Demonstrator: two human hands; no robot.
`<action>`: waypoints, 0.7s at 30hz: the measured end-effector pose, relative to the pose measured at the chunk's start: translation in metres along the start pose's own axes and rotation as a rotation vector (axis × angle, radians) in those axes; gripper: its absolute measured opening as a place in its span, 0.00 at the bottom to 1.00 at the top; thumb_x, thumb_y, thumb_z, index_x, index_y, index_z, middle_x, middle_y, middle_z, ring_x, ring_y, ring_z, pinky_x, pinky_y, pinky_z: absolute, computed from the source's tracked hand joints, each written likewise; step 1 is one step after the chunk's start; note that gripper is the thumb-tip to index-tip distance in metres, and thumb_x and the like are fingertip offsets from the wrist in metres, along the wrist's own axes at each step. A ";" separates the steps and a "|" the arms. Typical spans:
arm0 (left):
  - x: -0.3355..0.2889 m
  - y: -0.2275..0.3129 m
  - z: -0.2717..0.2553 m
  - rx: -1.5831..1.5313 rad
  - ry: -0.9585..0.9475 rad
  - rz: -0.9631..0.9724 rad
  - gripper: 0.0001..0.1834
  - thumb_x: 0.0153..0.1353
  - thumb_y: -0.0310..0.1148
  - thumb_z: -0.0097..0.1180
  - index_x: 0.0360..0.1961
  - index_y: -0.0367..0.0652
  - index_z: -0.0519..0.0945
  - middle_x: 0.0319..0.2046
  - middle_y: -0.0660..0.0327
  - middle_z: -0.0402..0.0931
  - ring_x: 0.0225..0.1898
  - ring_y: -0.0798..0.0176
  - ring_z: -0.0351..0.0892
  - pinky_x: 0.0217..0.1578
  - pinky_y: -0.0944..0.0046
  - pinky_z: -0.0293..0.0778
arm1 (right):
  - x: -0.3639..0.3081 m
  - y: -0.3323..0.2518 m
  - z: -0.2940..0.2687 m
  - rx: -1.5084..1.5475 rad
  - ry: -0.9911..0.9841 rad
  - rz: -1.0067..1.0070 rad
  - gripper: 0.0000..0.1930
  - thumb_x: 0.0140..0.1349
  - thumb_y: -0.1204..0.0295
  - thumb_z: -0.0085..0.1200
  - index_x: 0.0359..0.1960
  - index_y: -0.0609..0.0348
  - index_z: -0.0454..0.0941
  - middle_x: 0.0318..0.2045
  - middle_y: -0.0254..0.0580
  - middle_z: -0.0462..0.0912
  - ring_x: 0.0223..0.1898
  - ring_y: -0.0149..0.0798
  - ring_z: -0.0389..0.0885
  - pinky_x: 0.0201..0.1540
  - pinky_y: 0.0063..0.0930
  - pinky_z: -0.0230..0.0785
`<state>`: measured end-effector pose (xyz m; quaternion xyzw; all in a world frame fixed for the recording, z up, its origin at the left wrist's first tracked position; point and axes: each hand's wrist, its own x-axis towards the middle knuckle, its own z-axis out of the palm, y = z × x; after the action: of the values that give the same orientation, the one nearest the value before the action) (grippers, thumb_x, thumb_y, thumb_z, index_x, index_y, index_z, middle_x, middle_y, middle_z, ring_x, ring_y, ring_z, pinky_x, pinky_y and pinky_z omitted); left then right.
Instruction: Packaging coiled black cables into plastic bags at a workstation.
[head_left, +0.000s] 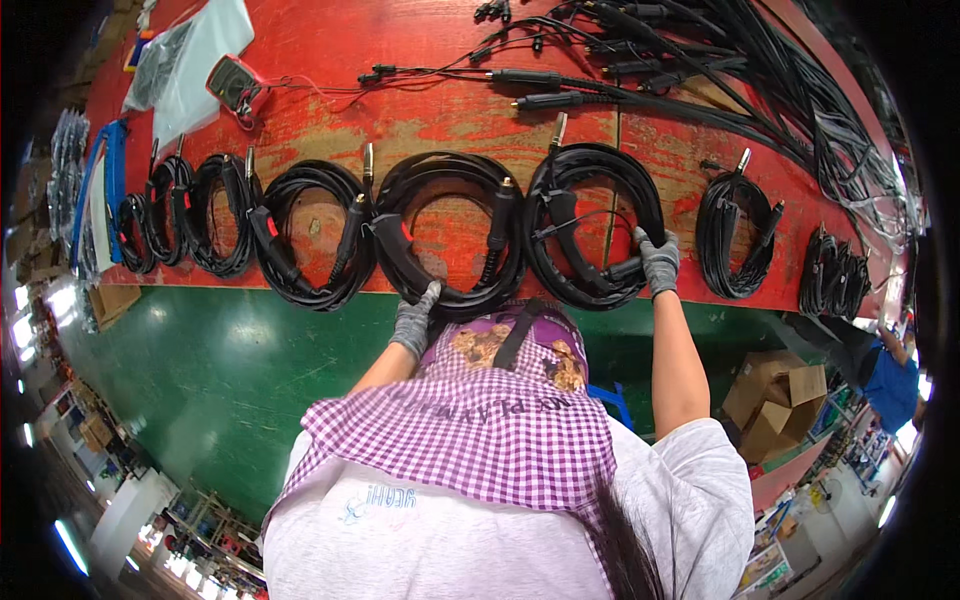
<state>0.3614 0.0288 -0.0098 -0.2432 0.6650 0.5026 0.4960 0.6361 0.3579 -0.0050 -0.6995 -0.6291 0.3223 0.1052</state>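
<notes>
Several black welding torch cables lie coiled in a row along the near side of the red table, with black handles and metal tips showing. My right hand [657, 262], in a grey glove, grips the lower right side of one coiled torch cable [650, 195]. At the near edge of the coil to its left [445, 160], my gloved left hand [415, 320] has its fingers closed on the lower left part. Those two coils lie side by side, nearly touching. Another coil with a red-switched handle [315, 172] sits just left of them.
Farther right lie a smaller coil [712, 240] and a bundle of small coils [835, 280]. Loose black cables [800, 100] cover the far right. A red multimeter [237, 88] and plastic bags [205, 65] lie far left. Below stands a cardboard box [745, 390]; a person in blue [890, 385] is beyond.
</notes>
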 end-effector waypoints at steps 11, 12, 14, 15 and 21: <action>-0.011 0.015 -0.012 0.021 0.078 0.230 0.25 0.49 0.36 0.58 0.48 0.41 0.65 0.39 0.60 0.72 0.35 0.61 0.72 0.32 0.64 0.72 | 0.049 -0.094 0.038 -0.284 -0.080 -0.221 0.26 0.45 0.55 0.55 0.41 0.62 0.67 0.37 0.59 0.72 0.42 0.55 0.70 0.46 0.41 0.62; -0.011 0.009 -0.006 0.112 0.118 0.258 0.26 0.50 0.37 0.58 0.49 0.40 0.65 0.39 0.59 0.72 0.35 0.62 0.72 0.31 0.65 0.71 | 0.059 -0.098 0.036 -0.328 -0.067 -0.227 0.26 0.46 0.55 0.54 0.42 0.61 0.67 0.38 0.59 0.71 0.43 0.55 0.69 0.47 0.41 0.62; -0.010 0.006 -0.001 0.135 0.126 0.271 0.27 0.50 0.38 0.58 0.49 0.40 0.65 0.39 0.60 0.72 0.34 0.62 0.72 0.29 0.66 0.70 | 0.075 -0.104 0.037 -0.343 -0.061 -0.252 0.26 0.46 0.55 0.54 0.43 0.61 0.66 0.39 0.59 0.71 0.44 0.55 0.69 0.47 0.41 0.62; -0.012 0.008 -0.001 0.170 0.122 0.275 0.27 0.49 0.39 0.58 0.49 0.39 0.65 0.39 0.60 0.72 0.34 0.63 0.72 0.28 0.66 0.70 | 0.081 -0.108 0.040 -0.363 -0.046 -0.260 0.26 0.47 0.55 0.54 0.43 0.61 0.66 0.40 0.59 0.71 0.44 0.55 0.69 0.48 0.41 0.62; -0.018 0.010 0.004 0.354 0.179 0.262 0.30 0.46 0.43 0.61 0.45 0.36 0.67 0.41 0.57 0.72 0.40 0.63 0.70 0.42 0.64 0.66 | 0.094 -0.129 0.036 -0.419 -0.074 -0.234 0.28 0.48 0.54 0.52 0.47 0.60 0.65 0.43 0.58 0.69 0.47 0.55 0.67 0.49 0.41 0.61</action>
<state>0.3614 0.0329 0.0105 -0.1075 0.8100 0.4147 0.4004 0.5105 0.4618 0.0082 -0.6160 -0.7625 0.1956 -0.0288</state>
